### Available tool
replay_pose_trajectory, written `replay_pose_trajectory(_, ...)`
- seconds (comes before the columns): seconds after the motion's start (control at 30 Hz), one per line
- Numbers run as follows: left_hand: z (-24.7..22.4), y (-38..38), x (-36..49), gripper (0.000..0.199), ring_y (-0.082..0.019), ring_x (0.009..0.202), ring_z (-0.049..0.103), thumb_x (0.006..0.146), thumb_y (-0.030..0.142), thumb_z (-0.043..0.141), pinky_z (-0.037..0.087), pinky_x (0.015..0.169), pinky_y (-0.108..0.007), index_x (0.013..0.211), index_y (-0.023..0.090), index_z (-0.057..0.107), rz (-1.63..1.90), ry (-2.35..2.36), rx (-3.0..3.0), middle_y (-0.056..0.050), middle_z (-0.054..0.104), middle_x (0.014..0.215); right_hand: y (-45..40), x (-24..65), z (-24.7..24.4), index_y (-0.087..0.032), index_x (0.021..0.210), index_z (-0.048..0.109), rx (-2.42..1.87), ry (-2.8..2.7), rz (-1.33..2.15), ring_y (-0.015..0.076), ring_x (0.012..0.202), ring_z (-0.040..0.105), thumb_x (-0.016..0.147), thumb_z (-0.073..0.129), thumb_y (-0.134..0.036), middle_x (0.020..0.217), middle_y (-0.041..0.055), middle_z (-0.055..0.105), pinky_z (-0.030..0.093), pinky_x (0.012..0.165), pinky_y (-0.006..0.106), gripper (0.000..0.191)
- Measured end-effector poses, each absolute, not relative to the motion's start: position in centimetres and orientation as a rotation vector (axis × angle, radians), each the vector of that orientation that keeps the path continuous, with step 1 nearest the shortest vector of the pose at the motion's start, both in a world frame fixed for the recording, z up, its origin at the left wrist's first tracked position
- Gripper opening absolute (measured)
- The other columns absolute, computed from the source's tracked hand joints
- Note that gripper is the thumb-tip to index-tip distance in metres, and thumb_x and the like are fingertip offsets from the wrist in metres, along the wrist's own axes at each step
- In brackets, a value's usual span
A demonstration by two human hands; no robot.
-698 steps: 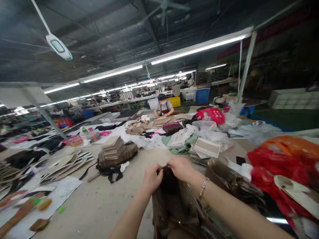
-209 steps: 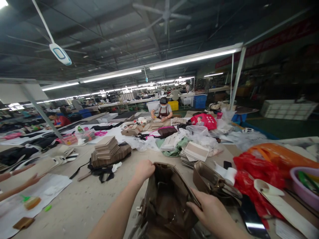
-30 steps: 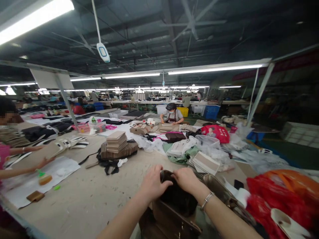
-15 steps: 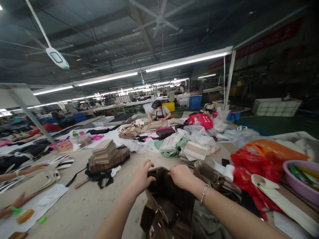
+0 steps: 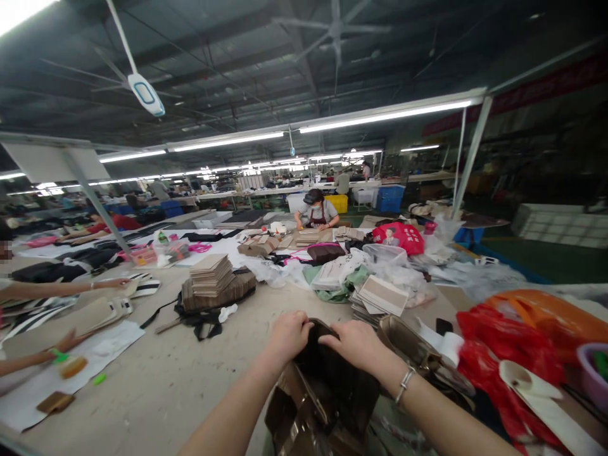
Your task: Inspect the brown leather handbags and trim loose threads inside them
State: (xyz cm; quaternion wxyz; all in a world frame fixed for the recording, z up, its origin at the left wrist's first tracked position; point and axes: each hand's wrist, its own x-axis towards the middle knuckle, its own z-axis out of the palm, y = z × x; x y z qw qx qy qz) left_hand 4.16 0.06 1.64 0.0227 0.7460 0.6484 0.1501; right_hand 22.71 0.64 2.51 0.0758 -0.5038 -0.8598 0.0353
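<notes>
A dark brown bag (image 5: 332, 392) stands with its mouth open at the near edge of the table, its inside in shadow. My left hand (image 5: 291, 335) grips the far left part of its rim, fingers closed. On the right part of the same rim, my right hand (image 5: 358, 342) is closed too, thumb pointing inward and a silver bracelet at the wrist. Another brown bag (image 5: 403, 339) lies just right of my right hand. Beyond it is a pile of beige panels (image 5: 380, 296).
Brown pieces with stacked beige cards (image 5: 211, 275) lie left of centre. A co-worker's hands are at pale strips (image 5: 85, 316) on the far left, near a glue bottle (image 5: 70, 364). Red plastic bags (image 5: 508, 335) fill the right side. Another person (image 5: 316, 212) works across the table.
My left hand has gone from spread fingers to closed on the bag's rim. My right thumb now lies over the opening. The whole view has shifted, with the scene further right.
</notes>
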Motion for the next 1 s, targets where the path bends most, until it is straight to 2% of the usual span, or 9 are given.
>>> replay_pose_trajectory(0.07,1.5,0.0,4.4,0.02,-0.019,0.081,0.059,0.087,0.032,0.046,0.04,0.072,-0.028,0.082,0.019,0.061,0.479,2.023,2.302,-0.004,0.066,0.085,0.9,22.8,2.5,-0.021,0.094,0.068,-1.479,-2.587,0.147,0.0283,0.081,0.065,0.086,0.04,-0.062,0.083,0.0115,0.07,0.046,0.07,0.034,0.051)
replay_pose_trajectory(0.23,1.3,-0.1,4.6,0.019,-0.019,0.081,0.059,0.087,0.031,0.045,0.041,0.07,-0.029,0.083,0.019,0.059,0.517,2.032,2.292,-0.005,0.064,0.088,2.4,22.5,2.6,-0.025,0.109,0.063,-1.328,-2.618,0.272,0.024,0.086,0.065,0.084,0.053,-0.047,0.092,0.0064,0.071,0.044,0.073,0.03,0.035)
replay_pose_trajectory(0.3,1.2,-0.2,4.6,0.019,-0.02,0.081,0.059,0.087,0.031,0.045,0.042,0.07,-0.03,0.083,0.019,0.059,0.541,2.028,2.289,-0.006,0.064,0.087,3.1,22.0,2.8,-0.026,0.108,0.064,-1.274,-2.631,0.319,0.0221,0.086,0.065,0.084,0.055,-0.044,0.092,0.0043,0.071,0.043,0.071,0.027,0.031)
replay_pose_trajectory(0.43,1.1,-0.1,4.3,0.018,-0.021,0.08,0.06,0.086,0.029,0.046,0.043,0.069,-0.03,0.081,0.018,0.059,0.6,1.993,2.285,-0.006,0.064,0.084,4.3,21.0,2.9,-0.023,0.093,0.069,-1.225,-2.677,0.267,0.0213,0.083,0.065,0.086,0.052,-0.037,0.088,0.0045,0.071,0.042,0.067,0.026,0.022)
replay_pose_trajectory(0.53,1.0,-0.3,3.7,0.014,-0.017,0.084,0.059,0.084,0.028,0.05,0.044,0.075,-0.028,0.079,0.019,0.059,0.651,1.894,2.312,-0.003,0.064,0.089,4.5,20.6,2.6,-0.023,0.091,0.069,-1.203,-2.702,0.179,0.0218,0.082,0.065,0.089,0.049,-0.034,0.086,0.0054,0.071,0.041,0.067,0.027,0.023)
replay_pose_trajectory(0.63,1.0,-0.6,2.9,0.004,-0.014,0.091,0.058,0.081,0.024,0.056,0.044,0.083,-0.024,0.082,0.021,0.058,0.848,1.654,2.309,0.0,0.063,0.098,4.4,20.5,2.3,-0.023,0.097,0.068,-1.229,-2.708,0.115,0.0216,0.082,0.065,0.091,0.045,-0.033,0.088,0.006,0.071,0.041,0.067,0.027,0.026)
replay_pose_trajectory(0.73,0.7,-0.8,2.3,0.024,-0.016,0.097,0.056,0.073,0.019,0.063,0.043,0.087,-0.028,0.094,0.02,0.053,1.065,1.504,2.219,-0.002,0.06,0.105,4.3,20.6,2.2,-0.022,0.097,0.067,-1.293,-2.72,0.071,0.0214,0.082,0.065,0.092,0.043,-0.033,0.087,0.0071,0.07,0.041,0.068,0.027,0.027)
replay_pose_trajectory(0.83,0.3,-0.6,1.9,0.037,-0.02,0.101,0.053,0.067,0.016,0.067,0.043,0.088,-0.032,0.099,0.021,0.05,1.028,1.559,2.195,-0.003,0.057,0.111,4.1,20.4,2.2,-0.02,0.09,0.067,-1.35,-2.725,0.012,0.0224,0.08,0.065,0.092,0.042,-0.035,0.083,0.0087,0.07,0.042,0.067,0.028,0.03)
replay_pose_trajectory(1.0,0.0,-0.4,1.6,0.022,-0.018,0.094,0.053,0.069,0.012,0.062,0.043,0.081,-0.029,0.087,0.021,0.052,0.929,1.617,2.229,-0.002,0.056,0.106,3.5,19.8,2.3,-0.019,0.089,0.067,-1.388,-2.696,0.002,0.0234,0.081,0.065,0.093,0.037,-0.036,0.084,0.0107,0.069,0.043,0.068,0.029,0.034)
